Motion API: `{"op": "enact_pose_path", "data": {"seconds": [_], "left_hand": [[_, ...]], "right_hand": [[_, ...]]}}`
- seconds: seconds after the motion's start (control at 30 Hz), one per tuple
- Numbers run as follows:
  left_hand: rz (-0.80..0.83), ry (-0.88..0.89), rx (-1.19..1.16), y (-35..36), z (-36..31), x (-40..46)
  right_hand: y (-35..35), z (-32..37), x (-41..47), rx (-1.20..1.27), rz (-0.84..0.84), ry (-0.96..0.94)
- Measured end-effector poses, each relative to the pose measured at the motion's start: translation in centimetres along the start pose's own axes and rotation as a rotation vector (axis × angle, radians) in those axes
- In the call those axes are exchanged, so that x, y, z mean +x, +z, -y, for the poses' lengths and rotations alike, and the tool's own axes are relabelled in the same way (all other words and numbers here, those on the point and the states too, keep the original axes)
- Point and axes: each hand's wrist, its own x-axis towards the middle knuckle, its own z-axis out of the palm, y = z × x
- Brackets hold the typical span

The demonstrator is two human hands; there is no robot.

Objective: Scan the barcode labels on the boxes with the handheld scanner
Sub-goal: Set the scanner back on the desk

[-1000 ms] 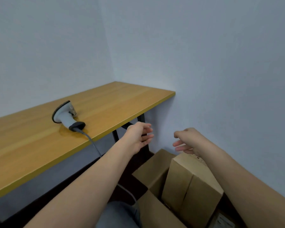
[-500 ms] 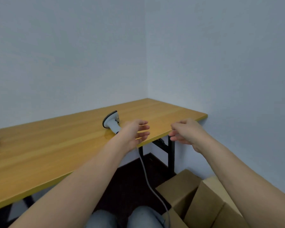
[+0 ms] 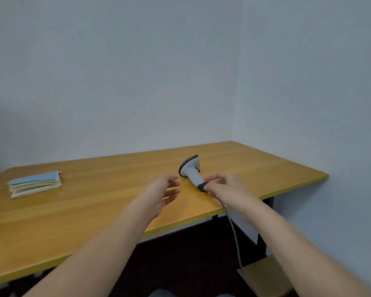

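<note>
My right hand (image 3: 225, 187) is at the butt of the scanner (image 3: 191, 170), fingers loosely spread over its dark end cap; the grip is open, not yet closed round the handle, though a fingertip may already touch it. My left hand (image 3: 161, 194) hovers just to the left of the scanner, palm turned inward, fingers relaxed and holding nothing. The scanner lies on its side on the worktop (image 3: 94, 202), head pointing away from my grip, and its cable (image 3: 234, 230) runs from under my right hand over the near edge and down.

Of the boxes, only a corner of one box (image 3: 263, 273) shows, low and to the right beneath my right arm; I see no label from here.

What worries me: I am taking it by the very end, so a shallow grip there could let the heavier head swing or slip. The cable hangs free off the edge, so it might snag on the edge or the box and tug the scanner as I lift. A stack of booklets (image 3: 35, 184) lies well off to the left, out of the way.
</note>
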Motion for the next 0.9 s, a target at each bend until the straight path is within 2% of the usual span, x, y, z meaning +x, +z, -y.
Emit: {"op": "enact_pose_path", "data": {"seconds": [0.23,0.37,0.43,0.73,0.9], "left_hand": [[-0.131,-0.068,0.072,-3.8,2.2,4.4],[-0.154,-0.051,0.049,-4.3,2.7,6.6],[-0.162,-0.024,0.109,-4.1,3.0,7.3],[-0.14,0.375,0.931,-2.9,4.3,9.0],[-0.168,0.523,1.38,-1.7,4.9,9.6]], "right_hand": [[3.5,-2.4,4.6,-0.205,-0.03,-0.098],[4.0,-3.8,6.9,-0.331,-0.061,-0.076],[4.2,-4.4,7.8,-0.388,-0.069,-0.054],[5.0,-6.2,10.8,-0.458,-0.073,0.006],[5.7,-6.8,12.0,-0.475,-0.111,0.001]]}}
